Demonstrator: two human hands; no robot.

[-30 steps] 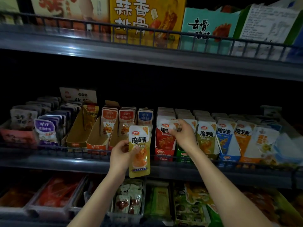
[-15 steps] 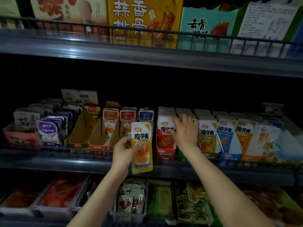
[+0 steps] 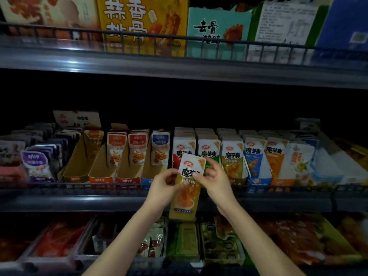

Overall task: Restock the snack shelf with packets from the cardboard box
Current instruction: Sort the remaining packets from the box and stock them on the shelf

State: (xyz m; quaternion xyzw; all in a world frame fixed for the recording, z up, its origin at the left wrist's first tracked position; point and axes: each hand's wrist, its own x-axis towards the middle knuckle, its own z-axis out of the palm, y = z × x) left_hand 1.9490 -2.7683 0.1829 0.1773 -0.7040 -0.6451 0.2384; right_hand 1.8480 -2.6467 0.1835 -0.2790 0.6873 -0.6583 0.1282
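Note:
A yellow-and-white snack packet (image 3: 188, 194) hangs upright in front of the middle shelf (image 3: 99, 200). My left hand (image 3: 163, 186) pinches its left edge and my right hand (image 3: 214, 179) grips its upper right side. Just behind them stand rows of similar packets in red (image 3: 182, 150), green (image 3: 209, 151), olive (image 3: 232, 158), blue (image 3: 253, 156) and orange (image 3: 275, 156) display cartons. The cardboard box named in the task is not in view.
Half-empty brown cartons (image 3: 103, 166) with orange packets stand left of centre, purple packets (image 3: 36, 162) further left. A wire rail (image 3: 79, 185) edges the middle shelf. Large boxes (image 3: 143, 24) fill the top shelf; trays of packaged food (image 3: 59, 240) sit below.
My right hand left the packets in the shelf row and came down onto the held packet. My left hand carried the packet right and slightly up, so both hands now hold it.

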